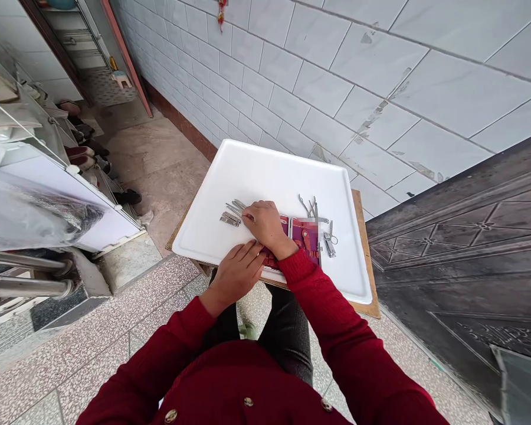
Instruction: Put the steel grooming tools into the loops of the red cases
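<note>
An open manicure case with a purple-red lining lies near the front edge of a white tray. My right hand reaches left across the case, its fingers bent and pressed together. What they hold, if anything, is hidden. Just beside its fingertips lie a nail clipper and several slim metal tools. My left hand lies flat with fingers extended, at the case's lower left by the tray's front edge. To the right of the case are metal nippers, another nail clipper and small scissors.
The tray sits on a wooden board near a tiled wall. A dark carved door stands at the right. On the left are a plastic-covered white cabinet and a rack with shoes.
</note>
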### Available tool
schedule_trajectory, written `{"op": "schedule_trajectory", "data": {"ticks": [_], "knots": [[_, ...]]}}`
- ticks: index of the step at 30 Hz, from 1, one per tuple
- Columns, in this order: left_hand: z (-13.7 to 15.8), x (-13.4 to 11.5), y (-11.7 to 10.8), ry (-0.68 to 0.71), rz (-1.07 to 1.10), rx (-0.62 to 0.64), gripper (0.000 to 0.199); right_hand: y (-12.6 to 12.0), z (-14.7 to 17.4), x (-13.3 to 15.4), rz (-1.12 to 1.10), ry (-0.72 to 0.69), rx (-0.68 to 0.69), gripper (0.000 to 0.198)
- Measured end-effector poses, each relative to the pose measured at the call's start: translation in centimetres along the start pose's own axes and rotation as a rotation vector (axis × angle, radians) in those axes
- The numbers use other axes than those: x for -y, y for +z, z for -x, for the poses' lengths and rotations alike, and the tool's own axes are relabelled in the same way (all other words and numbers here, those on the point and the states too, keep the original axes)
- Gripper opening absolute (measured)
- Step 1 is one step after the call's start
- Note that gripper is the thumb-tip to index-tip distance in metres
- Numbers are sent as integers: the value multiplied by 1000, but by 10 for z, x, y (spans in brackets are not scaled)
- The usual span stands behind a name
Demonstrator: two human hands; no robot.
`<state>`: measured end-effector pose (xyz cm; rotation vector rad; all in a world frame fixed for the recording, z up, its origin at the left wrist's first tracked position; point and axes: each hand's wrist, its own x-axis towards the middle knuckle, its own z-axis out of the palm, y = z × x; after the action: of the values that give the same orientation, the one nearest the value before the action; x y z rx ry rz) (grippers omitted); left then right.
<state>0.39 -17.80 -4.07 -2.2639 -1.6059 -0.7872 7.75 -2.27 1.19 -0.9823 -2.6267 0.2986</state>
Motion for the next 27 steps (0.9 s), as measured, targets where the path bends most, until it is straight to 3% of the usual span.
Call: {"op": "schedule_trajectory", "data": {"ticks": [9,12,18,27], "knots": [[-1,1,-1,14,-21,-51,27,-5,0,-4,16,111,-84,21],[-1,1,-1,17,-20,-34,28,-8,-1,-5,27,149,-53,21],[-1,0,0,11,-13,-22,28,-9,-1,-4,33,133,12,22],[-1,1,0,20,-25,-22,27,-3,-2,-8,148,113,-35,24]]}}
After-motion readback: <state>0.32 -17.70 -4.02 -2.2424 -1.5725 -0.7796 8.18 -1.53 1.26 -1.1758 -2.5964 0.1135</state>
